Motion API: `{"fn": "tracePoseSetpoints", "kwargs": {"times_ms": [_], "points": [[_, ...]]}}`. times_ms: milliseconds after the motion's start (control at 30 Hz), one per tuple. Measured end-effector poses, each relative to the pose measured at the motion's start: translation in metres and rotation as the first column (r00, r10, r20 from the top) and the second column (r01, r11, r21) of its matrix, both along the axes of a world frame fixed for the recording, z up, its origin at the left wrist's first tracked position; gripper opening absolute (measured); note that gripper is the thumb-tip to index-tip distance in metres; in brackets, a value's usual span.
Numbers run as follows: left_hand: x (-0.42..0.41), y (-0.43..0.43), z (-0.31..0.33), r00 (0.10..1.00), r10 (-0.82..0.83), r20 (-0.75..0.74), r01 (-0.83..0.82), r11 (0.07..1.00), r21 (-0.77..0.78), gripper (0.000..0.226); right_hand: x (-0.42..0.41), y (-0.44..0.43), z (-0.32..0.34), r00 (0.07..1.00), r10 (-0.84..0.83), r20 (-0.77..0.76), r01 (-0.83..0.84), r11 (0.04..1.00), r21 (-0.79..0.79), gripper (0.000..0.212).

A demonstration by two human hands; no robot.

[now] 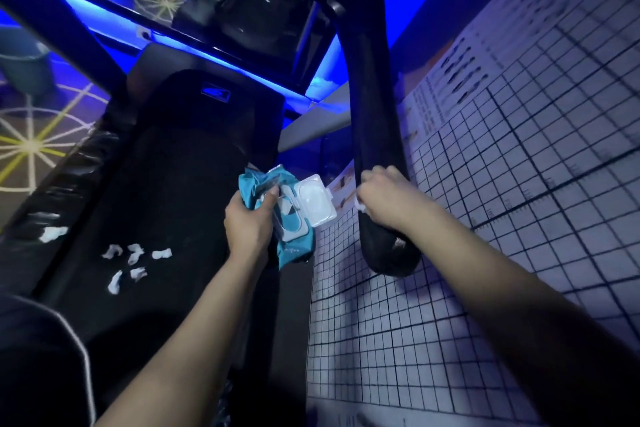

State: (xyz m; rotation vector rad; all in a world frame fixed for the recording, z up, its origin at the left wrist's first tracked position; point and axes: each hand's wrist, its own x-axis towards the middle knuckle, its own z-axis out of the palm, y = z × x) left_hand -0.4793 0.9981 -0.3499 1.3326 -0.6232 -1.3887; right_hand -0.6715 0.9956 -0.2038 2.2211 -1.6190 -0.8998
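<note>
Wipe pack [294, 248] in my left hand [247, 218], white wipe [360, 207] on the handrail [374, 107] under my right hand [384, 199].
From my feed, the left fingers curl round the teal pack's upper end, thumb beside its flip lid [317, 199], which stands open toward the right hand. The right fingers are curled over the wipe against the black padded handrail, just beside the pack. White scraps [135, 255] lie on the treadmill belt [166, 177] to the left.

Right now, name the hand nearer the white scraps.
Left. The left hand holds the wipes pack just right of the scraps; the right hand grips the padded bar farther right.
</note>
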Motion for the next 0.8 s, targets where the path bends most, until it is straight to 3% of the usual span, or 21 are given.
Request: {"fn": "tracePoseSetpoints", "kwargs": {"times_ms": [100, 200, 300, 400, 467, 533, 600, 700, 800], "points": [[0.000, 0.007, 0.001, 1.000, 0.029, 0.005, -0.029, 0.999, 0.012, 0.024, 0.003, 0.014, -0.001, 0.998, 0.055, -0.038, -0.052, 0.997, 0.065, 0.023], [0.001, 0.015, -0.003, 0.998, 0.058, 0.011, -0.059, 0.998, 0.024, 0.024, 0.012, 0.025, -0.006, 0.995, -0.086, -0.056, 0.097, 0.967, 0.236, 0.023], [0.003, 0.023, -0.006, 0.995, 0.098, 0.011, -0.099, 0.994, 0.038, 0.022, 0.027, 0.029, 0.005, 0.963, -0.267, -0.048, 0.260, 0.861, 0.437, 0.028], [0.005, 0.031, -0.009, 0.991, 0.135, 0.016, -0.136, 0.990, 0.045, 0.022, 0.026, 0.014, 0.034, 0.935, -0.350, 0.059, 0.260, 0.789, 0.557, 0.022], [0.005, 0.036, -0.012, 0.987, 0.161, 0.015, -0.162, 0.985, 0.056, 0.022, 0.018, 0.000, 0.055, 0.844, -0.427, 0.323, 0.220, 0.827, 0.518, 0.029], [0.003, 0.040, -0.015, 0.984, 0.180, 0.013, -0.180, 0.982, 0.060, 0.023, 0.006, -0.015, 0.058, 0.725, -0.420, 0.546, 0.250, 0.899, 0.360, 0.016], [0.000, 0.045, -0.017, 0.980, 0.196, 0.010, -0.197, 0.978, 0.065, 0.022, -0.001, -0.024, 0.046, 0.792, -0.325, 0.518, 0.220, 0.942, 0.255, 0.025], [-0.004, 0.048, -0.018, 0.977, 0.213, 0.008, -0.213, 0.974, 0.073, 0.024, 0.002, -0.020, 0.022, 0.841, -0.216, 0.496, 0.096, 0.962, 0.256, 0.041], [-0.005, 0.050, -0.017, 0.972, 0.232, 0.023, -0.233, 0.970, 0.069, 0.024, 0.002, -0.019, 0.007, 0.857, -0.141, 0.496, 0.046, 0.979, 0.199, 0.028]]}}
